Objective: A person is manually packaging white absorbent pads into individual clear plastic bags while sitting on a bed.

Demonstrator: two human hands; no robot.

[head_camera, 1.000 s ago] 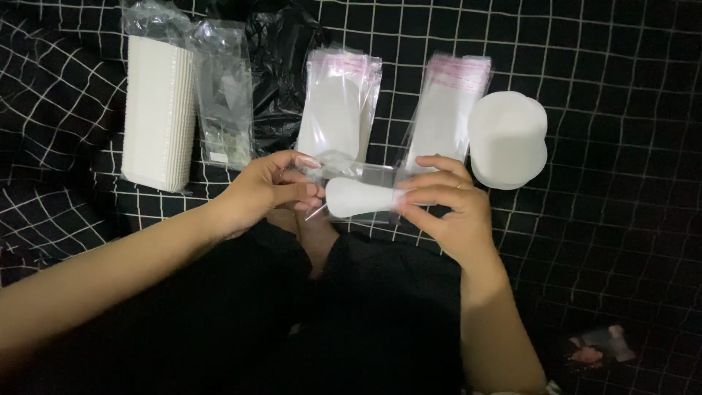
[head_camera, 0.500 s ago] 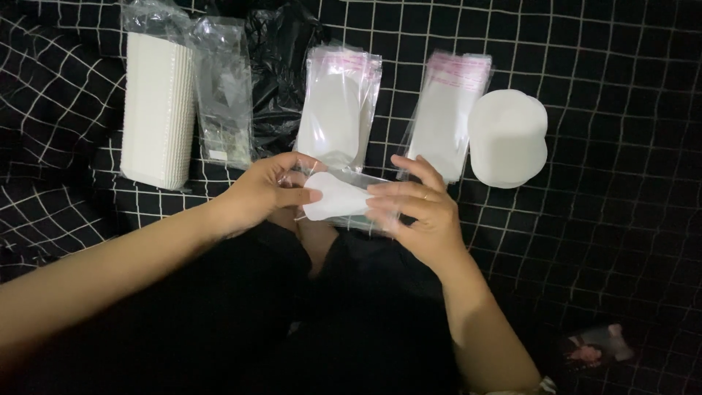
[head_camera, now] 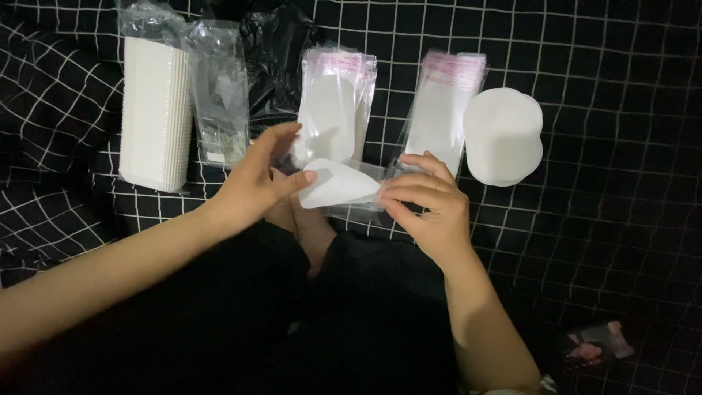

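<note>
We judge the white pad (head_camera: 338, 183) light and floppy, pinched at nine o'clock by our left hand (head_camera: 256, 179) and three o'clock by our right hand (head_camera: 428, 208).

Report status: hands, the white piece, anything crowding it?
Left hand and right hand pinch white piece in clear sleeve. Sleeve stacks just behind, apart.

A tall white stack in clear wrap (head_camera: 155, 110) stands far left. Just right of it lies a clear sleeve packet (head_camera: 218, 91). Further right lie two clear pink-topped bag piles (head_camera: 333, 102) (head_camera: 442, 102), well apart.
</note>
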